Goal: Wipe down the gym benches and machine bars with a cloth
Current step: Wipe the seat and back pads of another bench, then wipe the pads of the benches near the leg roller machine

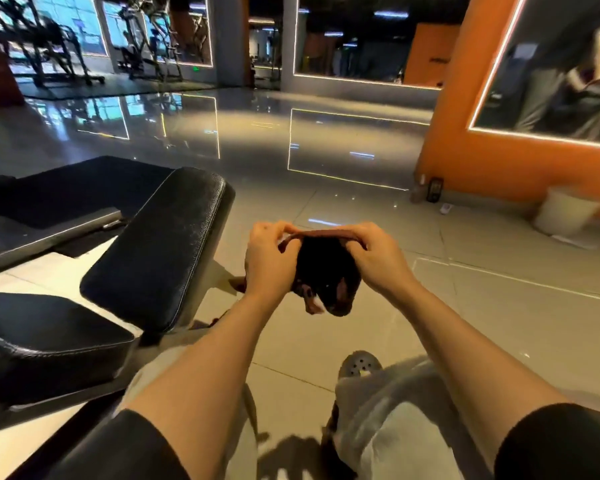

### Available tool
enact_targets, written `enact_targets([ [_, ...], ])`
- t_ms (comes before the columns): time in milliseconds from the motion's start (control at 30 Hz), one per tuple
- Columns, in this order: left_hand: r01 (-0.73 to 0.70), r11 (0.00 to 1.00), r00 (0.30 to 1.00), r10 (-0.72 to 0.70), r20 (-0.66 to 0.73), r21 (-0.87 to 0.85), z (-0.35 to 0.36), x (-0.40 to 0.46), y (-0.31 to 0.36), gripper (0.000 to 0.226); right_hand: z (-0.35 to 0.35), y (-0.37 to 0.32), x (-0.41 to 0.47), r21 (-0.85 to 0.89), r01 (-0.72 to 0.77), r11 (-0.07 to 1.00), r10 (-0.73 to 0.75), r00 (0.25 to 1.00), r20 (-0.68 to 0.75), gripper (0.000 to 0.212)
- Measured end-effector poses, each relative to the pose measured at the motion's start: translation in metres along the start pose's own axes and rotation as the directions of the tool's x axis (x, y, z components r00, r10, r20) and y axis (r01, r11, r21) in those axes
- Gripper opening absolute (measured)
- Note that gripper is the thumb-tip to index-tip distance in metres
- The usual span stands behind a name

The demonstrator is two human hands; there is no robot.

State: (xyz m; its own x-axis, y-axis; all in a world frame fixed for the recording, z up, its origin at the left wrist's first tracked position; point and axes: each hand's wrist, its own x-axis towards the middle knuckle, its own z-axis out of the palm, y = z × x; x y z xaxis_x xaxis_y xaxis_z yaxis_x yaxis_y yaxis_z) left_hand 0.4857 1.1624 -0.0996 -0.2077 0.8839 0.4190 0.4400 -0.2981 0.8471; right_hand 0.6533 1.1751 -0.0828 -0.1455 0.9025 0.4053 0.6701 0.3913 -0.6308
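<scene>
You hold the dark cloth (326,271) up in the air with both hands. Your left hand (269,259) and right hand (378,259) pinch its top edge. You seem to be folding it. Next, press it on the black bench pad (160,244) beside you and rub.

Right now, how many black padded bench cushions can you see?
2 for certain: the backrest pad left of the hands, and the seat pad nearer, at the lower left. A dark flat surface behind them may be a third pad or a mat; I cannot tell.
</scene>
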Motion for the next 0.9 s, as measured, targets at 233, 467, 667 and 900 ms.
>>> enact_targets([
  [233,-0.237,0.972,0.958,0.232,0.171,0.008,0.059,-0.012,0.026,0.012,-0.06,0.029,-0.027,0.072,-0.189,0.979,0.197,0.97,-0.142,0.024],
  [467,-0.241,0.969,0.906,0.205,0.37,0.053,0.155,-0.051,0.052,0.012,-0.103,0.096,-0.099,-0.046,-0.46,0.887,0.413,0.834,-0.367,0.022],
  [667,0.046,0.957,0.821,0.127,0.557,-0.286,0.216,-0.119,0.115,0.019,-0.155,0.102,-0.162,0.18,-0.58,0.795,0.593,0.677,-0.437,0.03],
  [900,0.189,0.871,0.503,0.309,0.807,-0.452,0.217,-0.16,0.167,0.036,-0.188,0.091,-0.201,0.46,-0.445,0.768,0.635,0.622,-0.457,0.023],
])
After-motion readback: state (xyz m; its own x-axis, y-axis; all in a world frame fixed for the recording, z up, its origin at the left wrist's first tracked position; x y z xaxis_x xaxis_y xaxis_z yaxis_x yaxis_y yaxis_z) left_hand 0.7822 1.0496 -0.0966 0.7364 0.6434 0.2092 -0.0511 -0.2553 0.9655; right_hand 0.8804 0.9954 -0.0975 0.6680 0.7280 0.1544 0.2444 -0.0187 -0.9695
